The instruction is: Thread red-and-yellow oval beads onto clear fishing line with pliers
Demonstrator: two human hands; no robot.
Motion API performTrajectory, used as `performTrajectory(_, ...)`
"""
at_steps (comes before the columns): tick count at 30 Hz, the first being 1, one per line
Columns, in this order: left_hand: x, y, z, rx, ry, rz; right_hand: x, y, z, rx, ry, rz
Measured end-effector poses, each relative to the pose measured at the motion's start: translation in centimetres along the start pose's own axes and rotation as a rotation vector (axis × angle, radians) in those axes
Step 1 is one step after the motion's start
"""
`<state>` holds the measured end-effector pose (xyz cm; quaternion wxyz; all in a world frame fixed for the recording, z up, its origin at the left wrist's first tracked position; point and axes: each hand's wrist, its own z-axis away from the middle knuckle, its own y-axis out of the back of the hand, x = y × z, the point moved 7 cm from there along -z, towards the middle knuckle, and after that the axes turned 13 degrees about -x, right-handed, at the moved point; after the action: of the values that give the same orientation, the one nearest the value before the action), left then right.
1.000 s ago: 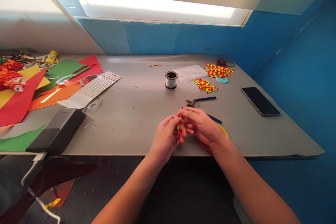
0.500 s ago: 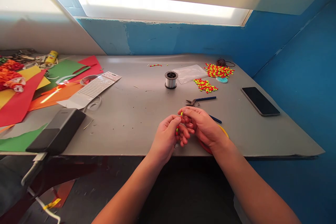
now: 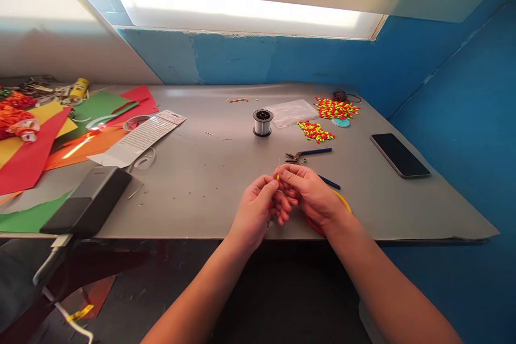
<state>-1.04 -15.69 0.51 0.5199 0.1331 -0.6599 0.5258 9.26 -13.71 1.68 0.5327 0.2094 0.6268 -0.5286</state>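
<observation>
With my left hand [image 3: 252, 212] and my right hand [image 3: 312, 188], I am holding a string of little beads [image 3: 278, 177] above the near side of the table [image 3: 181, 217]. The fingers on both hands are pinching it and hiding most of it. Blue pliers [image 3: 316, 151] are lying just past my right hand. A spool [image 3: 263, 124] is standing farther back, near a bead pile [image 3: 315, 131].

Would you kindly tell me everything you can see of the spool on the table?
The spool has black, plastic-looking end discs, the upper one with spoked openings, and pale, shiny line wound between them. It stands upright, resting on the grey table, beside some clear plastic; whether those two touch is unclear.
</observation>
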Motion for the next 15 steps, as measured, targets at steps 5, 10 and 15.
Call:
performTrajectory(5, -0.01, -0.04, 0.0, 0.009, 0.003, 0.003, -0.08, -0.06, 0.1, 0.002, -0.005, 0.001)
performTrajectory(10, 0.06, -0.05, -0.01, 0.011, 0.003, 0.006, -0.23, -0.05, 0.03, 0.022, 0.003, 0.0)
performTrajectory(15, 0.16, -0.11, 0.04, 0.012, 0.006, 0.006, -0.38, 0.1, -0.09, 0.04, 0.02, -0.006)
